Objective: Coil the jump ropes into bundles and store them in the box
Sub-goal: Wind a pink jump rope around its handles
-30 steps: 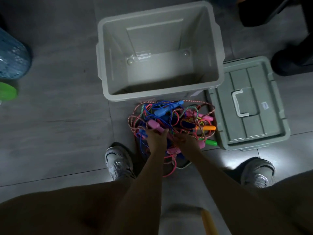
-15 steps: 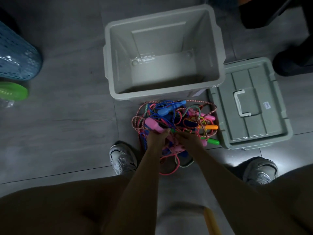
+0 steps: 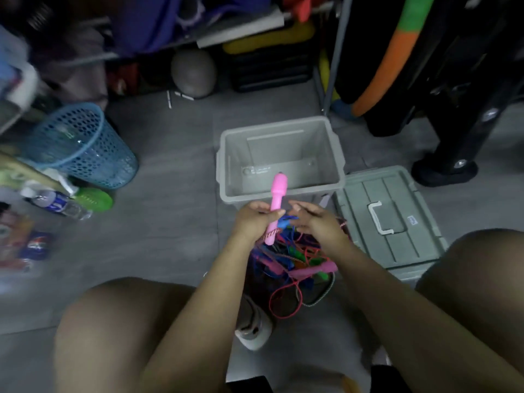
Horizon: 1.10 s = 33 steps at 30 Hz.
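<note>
Changes since the earlier frames: both hands have risen out of the rope pile; the view has tilted up, so shelving and stored clutter at the back now show; the pink handle, formerly lying in the pile, is now lifted upright.

Left hand (image 3: pixel 253 222): one; fingers closed round the lower part of the pink handle (image 3: pixel 276 205), which stands upright in front of the box's near wall, a braided cord trailing from its lower end.
Right hand (image 3: pixel 317 221): one; fingers spread and loosely curved, holding nothing that can be made out, just beside the handle.
Ropes (image 3: pixel 295 265): one tangled pile on the floor between the knees, below the hands; pink, blue, green and red strands and handles; separate ropes cannot be counted.
Box (image 3: pixel 225 154): one, grey, open, no ropes in it, on the floor beyond the hands.
Lid (image 3: pixel 397 239): one, grey, white handle, flat on the floor touching the box's right side.
Basket (image 3: pixel 82 148): one, blue, perforated, tipped over, well left of the box.
Bottle (image 3: pixel 61 205): one, lying near the basket.
Green disc (image 3: pixel 93 198): one, beside the bottle.
Shoe (image 3: pixel 253 327): one visible, white, below the pile.
</note>
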Each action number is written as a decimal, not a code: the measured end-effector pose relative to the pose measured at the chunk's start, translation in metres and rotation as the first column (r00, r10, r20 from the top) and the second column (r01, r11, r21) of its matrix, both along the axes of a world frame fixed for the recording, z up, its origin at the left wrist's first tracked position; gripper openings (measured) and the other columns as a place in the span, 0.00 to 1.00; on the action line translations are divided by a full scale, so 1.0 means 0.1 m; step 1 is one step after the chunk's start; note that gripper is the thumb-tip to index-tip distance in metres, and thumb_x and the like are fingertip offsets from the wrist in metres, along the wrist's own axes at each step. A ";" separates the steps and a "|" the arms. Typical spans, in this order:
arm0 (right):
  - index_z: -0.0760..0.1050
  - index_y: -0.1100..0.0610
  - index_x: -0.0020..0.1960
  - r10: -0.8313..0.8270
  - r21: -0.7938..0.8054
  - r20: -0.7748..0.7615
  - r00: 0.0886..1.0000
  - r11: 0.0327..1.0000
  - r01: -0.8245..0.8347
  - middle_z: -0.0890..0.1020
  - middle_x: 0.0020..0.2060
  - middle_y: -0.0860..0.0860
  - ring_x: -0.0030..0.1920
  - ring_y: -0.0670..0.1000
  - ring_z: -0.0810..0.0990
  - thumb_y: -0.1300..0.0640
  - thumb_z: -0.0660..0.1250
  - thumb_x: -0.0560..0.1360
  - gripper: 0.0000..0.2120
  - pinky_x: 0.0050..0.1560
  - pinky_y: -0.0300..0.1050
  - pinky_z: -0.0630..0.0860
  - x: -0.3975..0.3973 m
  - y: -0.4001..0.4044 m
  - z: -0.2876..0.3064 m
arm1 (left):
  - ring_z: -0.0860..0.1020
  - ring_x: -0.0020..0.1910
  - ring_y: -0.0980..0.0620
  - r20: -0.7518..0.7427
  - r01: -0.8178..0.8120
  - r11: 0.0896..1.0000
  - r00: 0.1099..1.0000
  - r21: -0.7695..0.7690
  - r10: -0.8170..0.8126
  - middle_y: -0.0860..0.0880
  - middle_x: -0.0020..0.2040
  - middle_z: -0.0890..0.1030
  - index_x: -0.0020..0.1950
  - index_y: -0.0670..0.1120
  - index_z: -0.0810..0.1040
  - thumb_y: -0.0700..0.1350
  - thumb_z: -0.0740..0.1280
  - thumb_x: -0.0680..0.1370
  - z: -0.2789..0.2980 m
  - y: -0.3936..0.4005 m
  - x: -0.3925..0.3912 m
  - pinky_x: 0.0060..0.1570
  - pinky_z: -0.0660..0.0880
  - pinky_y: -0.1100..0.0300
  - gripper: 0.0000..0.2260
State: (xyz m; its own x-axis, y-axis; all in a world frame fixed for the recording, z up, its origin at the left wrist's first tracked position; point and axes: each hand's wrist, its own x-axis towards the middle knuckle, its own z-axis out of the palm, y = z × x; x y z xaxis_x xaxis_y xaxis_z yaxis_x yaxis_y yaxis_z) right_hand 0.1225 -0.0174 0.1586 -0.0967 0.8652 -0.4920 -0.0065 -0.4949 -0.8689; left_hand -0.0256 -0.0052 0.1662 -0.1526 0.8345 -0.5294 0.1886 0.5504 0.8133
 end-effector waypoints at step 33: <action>0.78 0.55 0.37 -0.128 0.474 0.626 0.770 0.846 -0.245 0.77 0.28 0.43 0.34 0.41 0.75 0.48 0.68 0.74 0.12 0.37 0.39 0.68 0.74 0.44 1.43 | 0.77 0.29 0.52 0.342 0.002 0.976 0.937 0.219 -0.079 0.46 0.40 0.78 0.46 0.44 0.75 0.41 0.63 0.79 1.38 0.33 0.06 0.27 0.76 0.60 0.03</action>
